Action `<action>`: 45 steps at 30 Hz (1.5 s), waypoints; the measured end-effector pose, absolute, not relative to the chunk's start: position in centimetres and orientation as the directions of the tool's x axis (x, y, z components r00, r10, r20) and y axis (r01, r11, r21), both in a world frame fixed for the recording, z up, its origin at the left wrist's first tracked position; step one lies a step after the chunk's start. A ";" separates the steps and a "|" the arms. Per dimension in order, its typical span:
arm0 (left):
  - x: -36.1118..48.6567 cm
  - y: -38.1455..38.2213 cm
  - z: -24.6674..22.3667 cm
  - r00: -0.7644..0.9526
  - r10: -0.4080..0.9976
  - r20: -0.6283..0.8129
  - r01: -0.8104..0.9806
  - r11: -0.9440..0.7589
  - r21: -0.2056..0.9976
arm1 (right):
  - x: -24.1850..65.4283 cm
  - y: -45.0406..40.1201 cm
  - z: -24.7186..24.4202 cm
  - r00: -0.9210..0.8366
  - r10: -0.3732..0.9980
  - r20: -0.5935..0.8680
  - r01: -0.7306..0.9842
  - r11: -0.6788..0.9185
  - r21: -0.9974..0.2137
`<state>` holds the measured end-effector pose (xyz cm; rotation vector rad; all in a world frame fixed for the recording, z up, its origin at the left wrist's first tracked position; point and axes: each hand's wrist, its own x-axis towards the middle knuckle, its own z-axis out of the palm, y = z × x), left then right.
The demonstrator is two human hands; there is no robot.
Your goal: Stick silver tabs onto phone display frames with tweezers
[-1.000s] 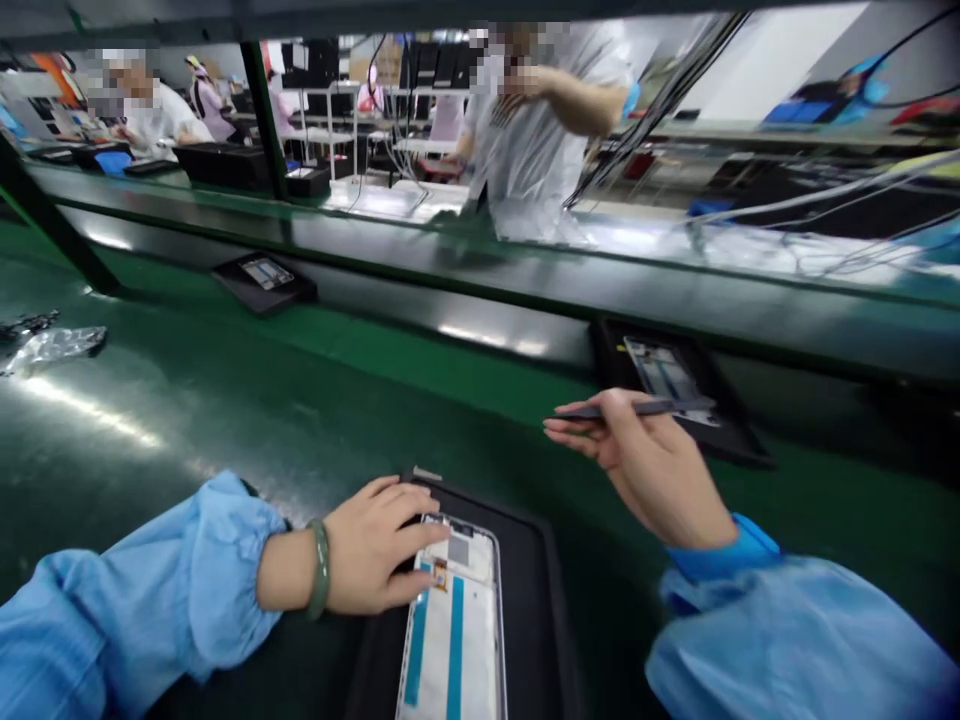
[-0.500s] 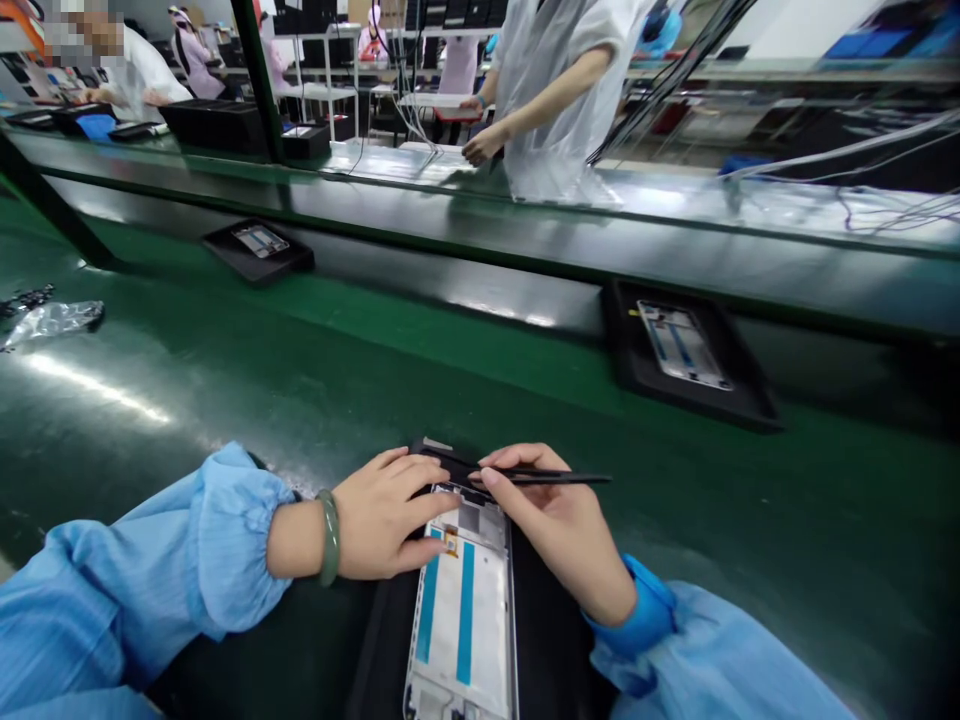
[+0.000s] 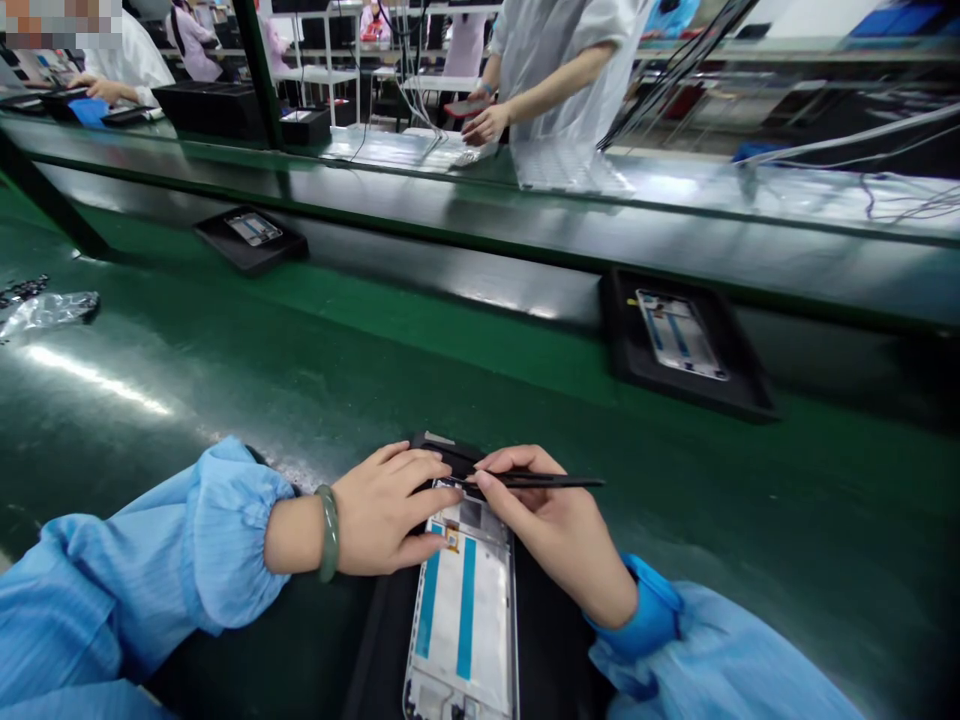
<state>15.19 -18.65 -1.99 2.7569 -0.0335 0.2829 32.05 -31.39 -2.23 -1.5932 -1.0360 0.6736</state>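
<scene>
A phone front frame (image 3: pixel 465 620) lies lengthwise in a black tray (image 3: pixel 559 640), its white back marked with blue adhesive strips. Near its upper end sits a small orange-gold part (image 3: pixel 451 540). My left hand (image 3: pixel 382 510) rests on that upper end with the fingers curled over it, a green bangle (image 3: pixel 327 532) on the wrist. My right hand (image 3: pixel 544 535) pinches slim black tweezers (image 3: pixel 551 482), whose tip reaches the frame's upper end beside the left fingers. The frame's lower end runs out of view.
A green conveyor belt (image 3: pixel 225 400) runs under my arms. Black trays with phone frames (image 3: pixel 679 340) stand along it, with a plastic bag (image 3: pixel 49 312) at far left. Beyond a metal rail (image 3: pixel 450 285), a co-worker's hand (image 3: pixel 486 125) and cables (image 3: pixel 847 150) show.
Compared with one second ago, my right hand has come in from the upper right over the frame. The tweezers' tip has moved down onto the frame's upper end.
</scene>
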 end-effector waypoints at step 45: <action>15.3 -18.8 -2.2 0.970 0.016 0.241 -0.076 -0.927 0.367 | 31.9 -31.6 -1.5 0.514 0.838 0.181 0.395 -0.044 -0.918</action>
